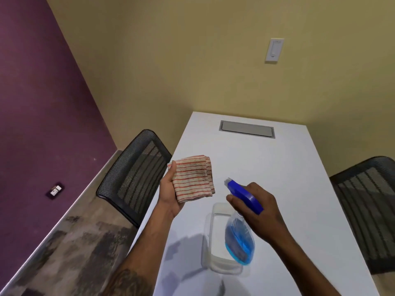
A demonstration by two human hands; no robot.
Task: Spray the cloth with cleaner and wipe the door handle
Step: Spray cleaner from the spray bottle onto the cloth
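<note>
My left hand [171, 193] holds a folded cloth [193, 178] with red and cream stripes, lifted above the left side of the white table [288, 189]. My right hand [256, 212] grips a spray bottle [240, 238] by its blue trigger head, with a finger on the trigger. The nozzle points left toward the cloth, a short gap away. Blue liquid fills the clear bottle's lower part. No door handle is in view.
A clear plastic tray [210, 248] sits on the table under the bottle. Black mesh chairs stand at the left [134, 178] and right [367, 210] of the table. A grey cable hatch [246, 129] lies at the table's far end, and a light switch [274, 50] is on the yellow wall.
</note>
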